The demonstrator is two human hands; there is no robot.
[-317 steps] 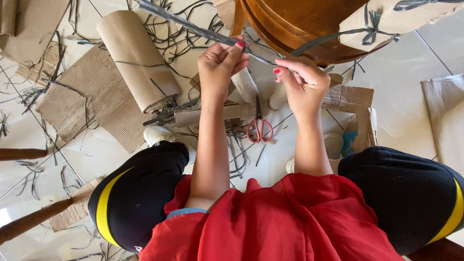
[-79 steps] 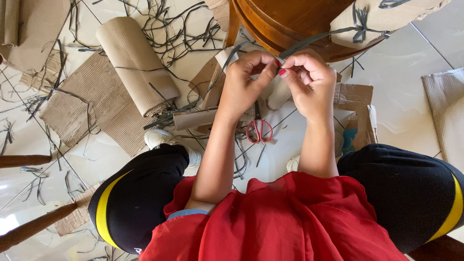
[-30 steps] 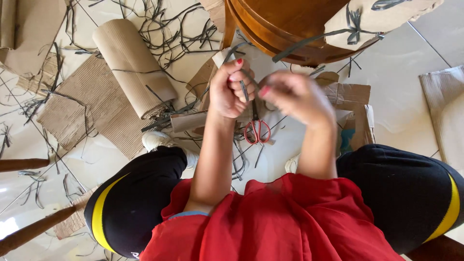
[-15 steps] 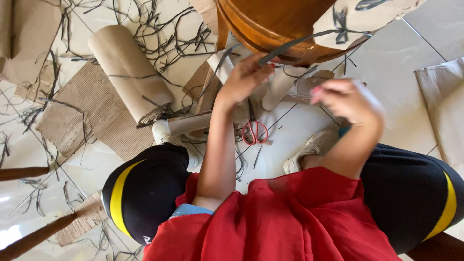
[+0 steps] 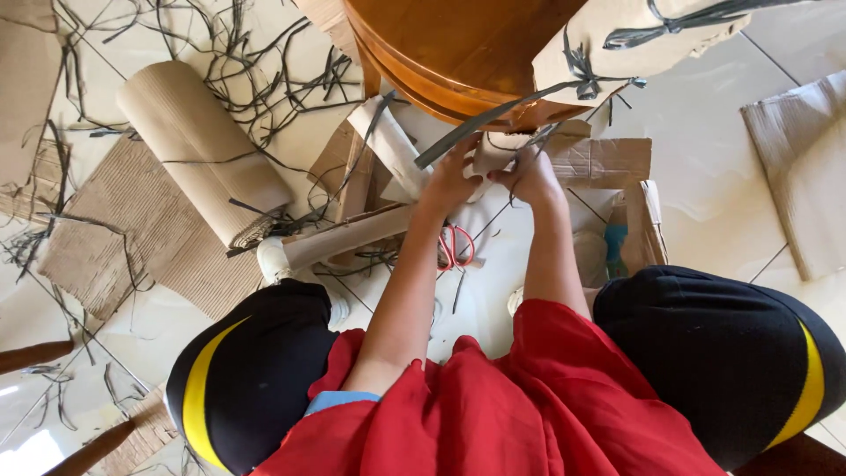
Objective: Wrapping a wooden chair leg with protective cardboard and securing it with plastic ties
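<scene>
Left hand (image 5: 451, 176) and right hand (image 5: 527, 174) both clasped on cardboard-wrapped chair leg (image 5: 490, 155), pressing wrap tight under wooden chair seat (image 5: 441, 53); grey strap (image 5: 476, 125) dangling above, red scissors (image 5: 454, 247) on floor below.

Both arms extended forward and down, forearms converging. Left hand (image 5: 451, 179) and right hand (image 5: 527, 174) sit close together, backs toward the camera, wrists roughly straight. Fingers curled under on both, looks like a grasp, but fingertips are hidden from this angle, so unconfirmed.
</scene>
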